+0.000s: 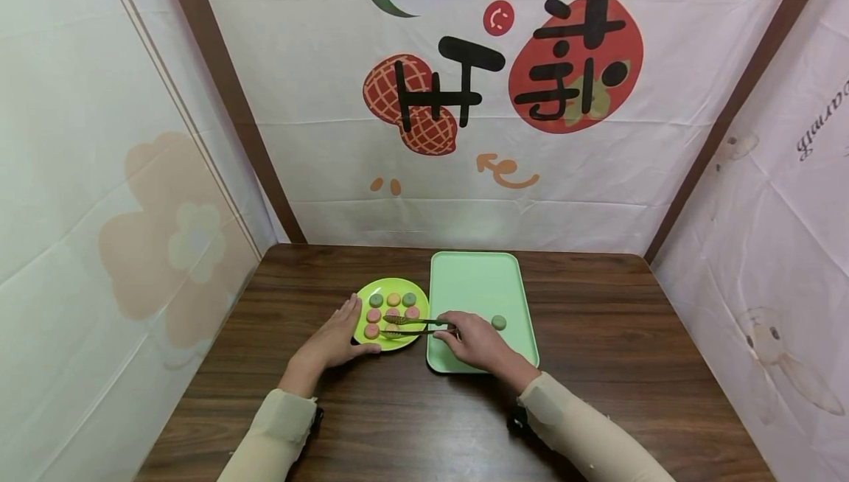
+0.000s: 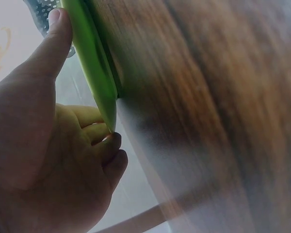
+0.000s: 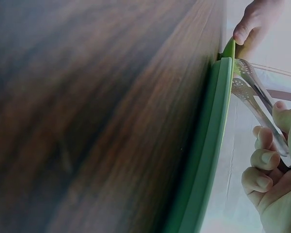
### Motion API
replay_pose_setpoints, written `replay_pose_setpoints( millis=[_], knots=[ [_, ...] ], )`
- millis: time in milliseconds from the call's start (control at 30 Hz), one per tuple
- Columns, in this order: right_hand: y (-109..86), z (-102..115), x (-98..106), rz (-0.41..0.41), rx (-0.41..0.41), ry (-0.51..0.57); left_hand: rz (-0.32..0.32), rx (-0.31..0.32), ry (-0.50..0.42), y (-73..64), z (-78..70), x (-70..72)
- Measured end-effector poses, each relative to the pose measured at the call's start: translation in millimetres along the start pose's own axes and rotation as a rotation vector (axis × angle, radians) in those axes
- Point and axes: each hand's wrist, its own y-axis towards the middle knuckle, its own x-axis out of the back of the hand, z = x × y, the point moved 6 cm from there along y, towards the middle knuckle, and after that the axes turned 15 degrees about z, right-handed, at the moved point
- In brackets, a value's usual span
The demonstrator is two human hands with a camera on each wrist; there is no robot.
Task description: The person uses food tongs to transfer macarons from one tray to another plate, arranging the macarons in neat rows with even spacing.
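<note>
My right hand (image 1: 474, 340) grips a pair of metal tongs (image 3: 262, 104) with perforated tips. The tongs reach left from over the tray, and their spread tips lie over the front macarons on a yellow-green plate (image 1: 387, 284). Partly covered by them is a yellowish macaron (image 1: 392, 329) near the plate's front. Pink, green and yellow macarons fill the rest of the plate. My left hand (image 1: 338, 338) touches the plate's left rim, fingers extended along the side and thumb spread toward the front; the left wrist view shows the thumb (image 2: 58, 39) against the rim.
A light green tray (image 1: 474, 283) lies just right of the plate, under my right hand. One green macaron (image 1: 499, 322) sits on its right part. Both stand on a dark wooden table (image 1: 398, 423); printed white cloth walls (image 1: 318, 187) rise at the back and sides.
</note>
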Motion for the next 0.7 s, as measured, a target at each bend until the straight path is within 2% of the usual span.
replay_pose_setpoints(
  millis=[200, 700],
  knots=[
    [-0.6, 0.8, 0.2, -0.007, 0.006, 0.006, 0.002, 0.002, 0.0, 0.8, 0.1, -0.1],
    [-2.7, -0.6, 4.4, 0.0, -0.046, -0.003, 0.007, 0.002, 0.009, 0.4, -1.0, -0.4]
  ],
)
